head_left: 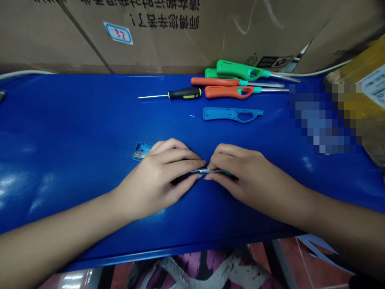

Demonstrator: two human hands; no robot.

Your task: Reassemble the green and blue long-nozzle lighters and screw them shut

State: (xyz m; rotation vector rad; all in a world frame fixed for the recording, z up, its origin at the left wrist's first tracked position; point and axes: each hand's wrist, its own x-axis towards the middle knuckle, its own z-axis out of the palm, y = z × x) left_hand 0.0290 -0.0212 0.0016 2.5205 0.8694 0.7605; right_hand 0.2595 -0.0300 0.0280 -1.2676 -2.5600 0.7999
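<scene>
An opened blue gas lighter (138,153) lies mostly covered by my hands over the near middle of the table; its handle end shows metal or clear parts inside the shell. My left hand (164,170) is closed over its body, with thumb and fingers pinching near the front. Facing it, my right hand (240,168) pinches the front end, where a slim metal piece (202,171) and a bit of green show. Fingers hide most of this section. Beyond my hands lies the loose other blue shell half (221,114), hollow side up.
Behind are a black-and-yellow screwdriver (184,94), a tiny metal pin (191,115), orange lighters (227,92) and green lighters (234,69). A cardboard box (168,48) borders the back of the blue table (75,120). A taped parcel (365,120) stands at right, beside a blurred patch.
</scene>
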